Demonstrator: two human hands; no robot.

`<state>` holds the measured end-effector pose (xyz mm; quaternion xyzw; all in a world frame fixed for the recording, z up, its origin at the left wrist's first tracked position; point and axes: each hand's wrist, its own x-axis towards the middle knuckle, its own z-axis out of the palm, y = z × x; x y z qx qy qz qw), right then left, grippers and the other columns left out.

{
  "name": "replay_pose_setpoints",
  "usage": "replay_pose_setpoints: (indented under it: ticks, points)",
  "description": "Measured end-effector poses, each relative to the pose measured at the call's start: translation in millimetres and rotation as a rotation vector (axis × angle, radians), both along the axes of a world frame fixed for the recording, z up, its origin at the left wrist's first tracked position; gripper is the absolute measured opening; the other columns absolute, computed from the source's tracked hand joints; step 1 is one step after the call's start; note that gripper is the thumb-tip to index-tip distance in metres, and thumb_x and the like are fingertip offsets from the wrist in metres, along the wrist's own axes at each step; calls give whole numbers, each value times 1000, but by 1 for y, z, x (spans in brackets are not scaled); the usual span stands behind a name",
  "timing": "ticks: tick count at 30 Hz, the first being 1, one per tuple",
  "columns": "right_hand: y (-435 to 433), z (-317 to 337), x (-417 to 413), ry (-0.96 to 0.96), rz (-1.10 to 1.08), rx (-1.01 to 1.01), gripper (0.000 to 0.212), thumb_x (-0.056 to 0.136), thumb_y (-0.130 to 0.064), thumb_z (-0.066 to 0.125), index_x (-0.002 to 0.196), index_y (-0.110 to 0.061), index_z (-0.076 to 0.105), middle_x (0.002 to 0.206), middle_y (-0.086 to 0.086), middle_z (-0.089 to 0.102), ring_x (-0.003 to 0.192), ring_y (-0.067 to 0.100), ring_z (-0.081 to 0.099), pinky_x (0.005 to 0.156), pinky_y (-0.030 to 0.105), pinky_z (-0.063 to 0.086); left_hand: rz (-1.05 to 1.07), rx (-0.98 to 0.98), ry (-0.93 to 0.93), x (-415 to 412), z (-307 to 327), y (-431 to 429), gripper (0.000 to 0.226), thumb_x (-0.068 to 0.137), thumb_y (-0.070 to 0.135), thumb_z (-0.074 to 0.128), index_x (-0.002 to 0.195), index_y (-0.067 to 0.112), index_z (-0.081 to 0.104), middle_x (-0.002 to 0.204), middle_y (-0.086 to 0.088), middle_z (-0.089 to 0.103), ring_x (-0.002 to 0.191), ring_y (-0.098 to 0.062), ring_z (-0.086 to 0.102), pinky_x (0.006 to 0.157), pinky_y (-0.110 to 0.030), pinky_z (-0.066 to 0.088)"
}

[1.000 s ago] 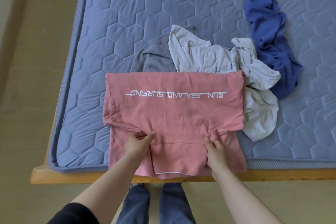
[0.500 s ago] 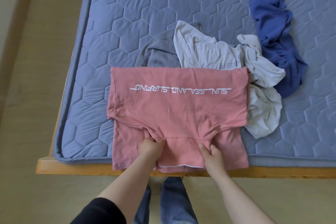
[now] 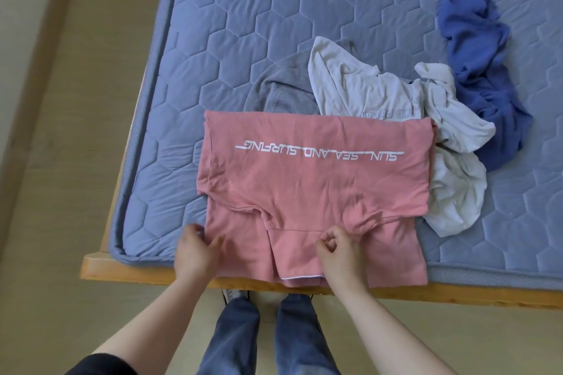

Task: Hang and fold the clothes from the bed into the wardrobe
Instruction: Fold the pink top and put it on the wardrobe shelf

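Observation:
A pink T-shirt with white lettering lies folded at the near edge of the bed, its lower part hanging slightly over the wooden frame. My left hand grips the shirt's lower left edge, thumb on top of the fabric. My right hand sits at the middle of the lower part, with curled fingers pinching the cloth just below the folded-over hem. Behind the pink shirt lie a grey garment, a crumpled white T-shirt and a crumpled blue garment.
The blue quilted mattress rests on a wooden bed frame whose near edge runs in front of my legs. A beige floor lies to the left of the bed. The wardrobe is out of view.
My left hand has moved left from the middle fold to the shirt's left edge. My right hand has shifted left to the middle of the lower part.

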<state>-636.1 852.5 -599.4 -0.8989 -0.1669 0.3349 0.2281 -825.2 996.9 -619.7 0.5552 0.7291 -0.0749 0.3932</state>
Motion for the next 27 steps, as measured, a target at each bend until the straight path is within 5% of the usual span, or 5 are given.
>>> replay_pose_setpoints:
  ticks: [2,4,14,22,27]
  points:
    - [10,-3,-10,38,37,-56,15,83,-22,66,72,-22,56,60,-9,55,66,17,57,66,35,47,-18,-7,-36,-8,-2,2,25,85,20,66,72,10,48,68,-6,51,68,-28,50,57,-34,31]
    - [16,-7,-18,75,36,-81,12,84,-21,65,76,-24,58,61,-10,55,66,15,57,65,32,45,-12,43,-29,-24,-6,5,34,87,16,62,63,11,39,59,-5,45,59,-26,42,52,-34,26]
    - [13,-9,-27,89,32,-109,4,87,-18,63,84,-17,60,70,-5,62,70,19,58,65,30,43,-54,202,-5,-41,4,9,18,84,15,65,84,9,48,85,-10,56,81,-32,53,66,-37,40]
    - [-16,0,11,-52,-114,-78,13,87,-11,62,77,-19,60,77,1,69,69,19,58,53,23,37,-179,-12,-275,15,15,-13,6,84,18,63,81,18,57,68,7,55,62,-9,49,50,-17,34]
    - [-52,6,56,-178,-310,-104,3,85,-7,63,85,-8,66,91,14,70,82,29,61,67,31,40,-400,-47,-400,72,26,-21,13,82,13,63,74,22,58,64,9,55,59,-2,48,53,-8,37]
